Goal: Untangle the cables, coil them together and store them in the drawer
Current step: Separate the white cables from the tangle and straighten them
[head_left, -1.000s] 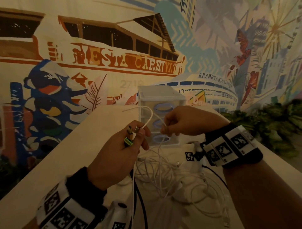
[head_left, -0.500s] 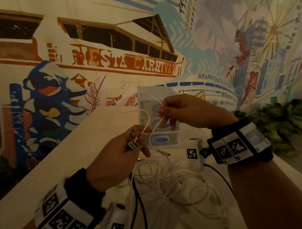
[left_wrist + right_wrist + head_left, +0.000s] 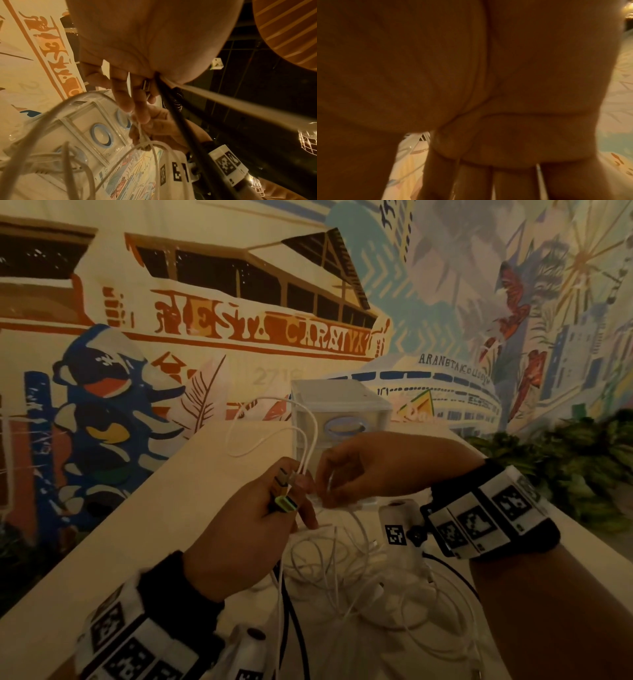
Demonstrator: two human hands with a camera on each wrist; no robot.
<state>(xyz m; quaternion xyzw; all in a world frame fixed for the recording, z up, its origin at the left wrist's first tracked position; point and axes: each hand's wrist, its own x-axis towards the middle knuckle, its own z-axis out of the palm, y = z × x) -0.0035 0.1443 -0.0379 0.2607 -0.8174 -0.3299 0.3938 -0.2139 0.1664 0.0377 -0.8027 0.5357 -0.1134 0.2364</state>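
Cables (image 3: pixel 346 570) lie tangled on the table (image 3: pixel 164 518); left hand (image 3: pixel 246 529) grips plugs (image 3: pixel 284 491); right hand (image 3: pixel 373 470) pinches a white strand.

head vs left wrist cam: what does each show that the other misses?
Head only: the white cable tangle on the table, the green-tipped plug in the left hand, and the mural.
Left wrist only: the undersides of the left hand's fingers gripping a USB plug, and a black cable.
Both: the drawer unit, white cable loops, and the right hand pinching a white cable.
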